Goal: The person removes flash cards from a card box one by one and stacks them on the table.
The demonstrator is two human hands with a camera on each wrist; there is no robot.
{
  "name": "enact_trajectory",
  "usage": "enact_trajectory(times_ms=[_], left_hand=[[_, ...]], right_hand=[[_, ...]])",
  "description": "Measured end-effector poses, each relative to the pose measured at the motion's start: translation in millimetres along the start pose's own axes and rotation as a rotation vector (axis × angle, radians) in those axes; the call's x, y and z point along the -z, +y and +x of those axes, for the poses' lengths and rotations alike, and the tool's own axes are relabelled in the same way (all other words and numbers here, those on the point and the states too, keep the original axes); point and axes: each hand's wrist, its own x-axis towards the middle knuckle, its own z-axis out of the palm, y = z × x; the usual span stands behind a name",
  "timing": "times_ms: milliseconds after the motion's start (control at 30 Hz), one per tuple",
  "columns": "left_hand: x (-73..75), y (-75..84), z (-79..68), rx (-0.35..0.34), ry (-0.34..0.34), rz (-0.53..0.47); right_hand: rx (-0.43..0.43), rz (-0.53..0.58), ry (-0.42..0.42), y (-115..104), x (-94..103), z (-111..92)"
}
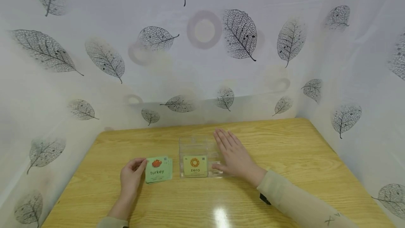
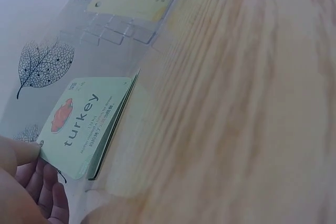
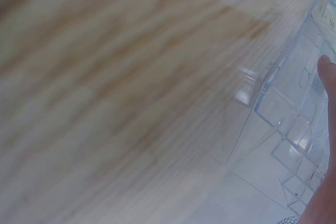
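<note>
My left hand [image 1: 131, 177] pinches the upper left corner of a green "turkey" flashcard [image 1: 155, 170] between thumb and fingers. More green cards lie under it in a small stack, and the left wrist view shows a gap between the turkey card [image 2: 86, 121] and those below. To the right stands a clear plastic organizer [image 1: 193, 147] with a yellow-green "zero" card [image 1: 195, 166] lying in its left front compartment. Over the organizer's right part my right hand [image 1: 235, 156] lies with straight fingers, the thumb spread toward the zero card. Most of that part is hidden beneath the hand.
The wooden table [image 1: 177, 207] carries everything, with a bright light reflection near its front. A white leaf-patterned curtain [image 1: 202, 76] hangs behind the table and along both sides. Small clear dividers [image 3: 286, 153] show in the right wrist view.
</note>
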Motion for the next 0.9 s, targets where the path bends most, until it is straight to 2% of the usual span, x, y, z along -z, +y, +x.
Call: enact_trajectory(times_ms=[333,900], left_hand=[[0.2,-1.0,1.6,0.003,0.002,0.065],[0.2,-1.1,4.2,-0.003,-0.038,0.131]], right_hand=[[0.001,0.006,-0.010,-1.1,3.4,0.0],[0.001,0.002,-0.002,-1.2,3.7,-0.1]])
